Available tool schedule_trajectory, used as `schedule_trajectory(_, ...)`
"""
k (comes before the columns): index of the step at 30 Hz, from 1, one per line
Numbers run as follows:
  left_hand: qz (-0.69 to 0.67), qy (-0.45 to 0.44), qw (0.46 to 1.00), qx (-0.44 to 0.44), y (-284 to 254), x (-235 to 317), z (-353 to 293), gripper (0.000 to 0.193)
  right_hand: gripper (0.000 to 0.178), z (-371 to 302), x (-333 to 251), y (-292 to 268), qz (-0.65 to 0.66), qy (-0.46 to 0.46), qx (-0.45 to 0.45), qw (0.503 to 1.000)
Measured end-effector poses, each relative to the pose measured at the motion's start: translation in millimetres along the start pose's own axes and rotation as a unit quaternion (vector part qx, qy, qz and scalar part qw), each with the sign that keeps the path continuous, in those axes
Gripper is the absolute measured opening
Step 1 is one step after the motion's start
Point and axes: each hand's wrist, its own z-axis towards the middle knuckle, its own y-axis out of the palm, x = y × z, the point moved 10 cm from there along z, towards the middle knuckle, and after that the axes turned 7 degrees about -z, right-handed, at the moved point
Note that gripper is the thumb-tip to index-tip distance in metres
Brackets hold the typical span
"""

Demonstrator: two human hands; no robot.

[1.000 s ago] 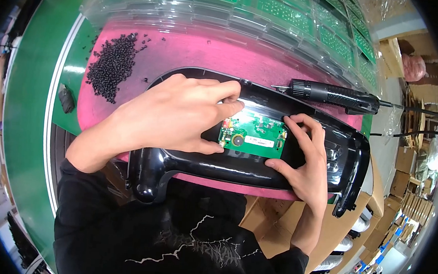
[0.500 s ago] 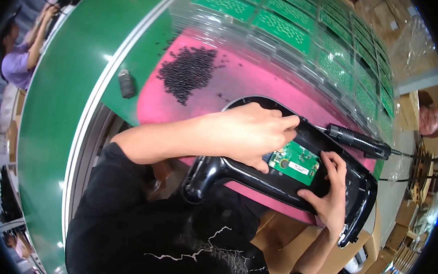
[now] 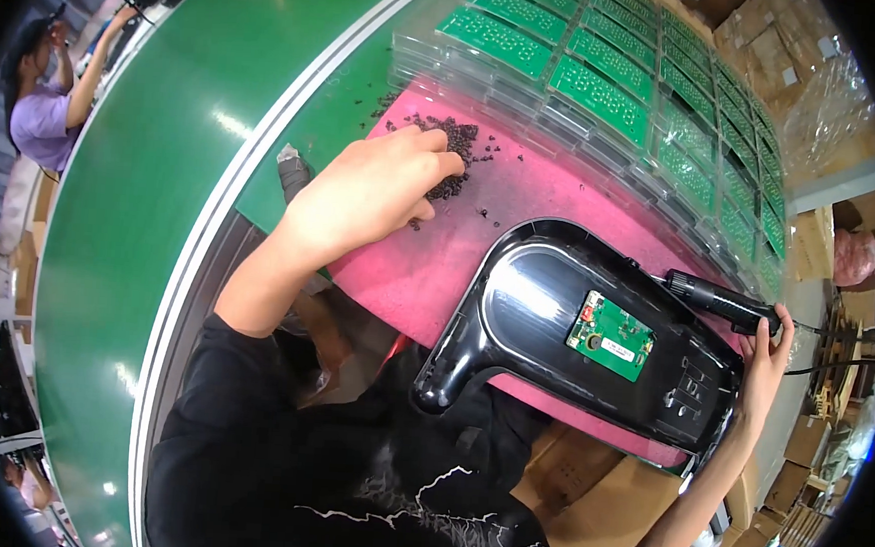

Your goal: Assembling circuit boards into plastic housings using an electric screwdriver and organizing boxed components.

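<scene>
My left hand (image 3: 378, 185) reaches into a pile of small black screws (image 3: 456, 139) on a pink mat (image 3: 398, 271). Its fingers are curled down among them, and their tips are hidden. On the right, my right hand (image 3: 768, 359) has its fingers closed around the rear end of a black electric screwdriver (image 3: 714, 294). Between my hands a glossy black plastic housing (image 3: 543, 350) lies tilted across the mat, its hollow side up. A green circuit board (image 3: 612, 336) with a white label sits inside it, touched by neither hand.
Stacked clear trays (image 3: 528, 99) of green circuit boards stand along the far side. A dark grey cylindrical object (image 3: 293, 171) lies beside my left forearm. A green work surface (image 3: 151, 206) stretches left, with a person in purple (image 3: 46, 129) beyond. Cardboard boxes (image 3: 595, 484) sit below the mat.
My left hand has left the circuit board and moved far left to the screws. My right hand has gone from the board to the screwdriver. The housing appears shifted slightly.
</scene>
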Motion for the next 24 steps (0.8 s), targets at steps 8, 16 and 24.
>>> schedule_trajectory(8, -0.004, -0.04, 0.999, 0.032, 2.2, -8.3, 6.1, 0.015, 0.04, -18.5, -95.5, 77.5, 0.239, -0.176, 0.075, 0.952)
schedule_trajectory(16, -0.136, 0.093, 0.982, 0.092, -27.5, 51.6, 27.2, 0.014, 0.033, -36.0, -123.4, 81.2, 0.576, -0.17, 0.01, 0.799)
schedule_trajectory(24, -0.381, 0.216, 0.899, -0.013, -9.2, 155.8, 62.5, 0.014, 0.039, -95.0, -167.5, 69.8, 0.67, -0.219, -0.081, 0.704)
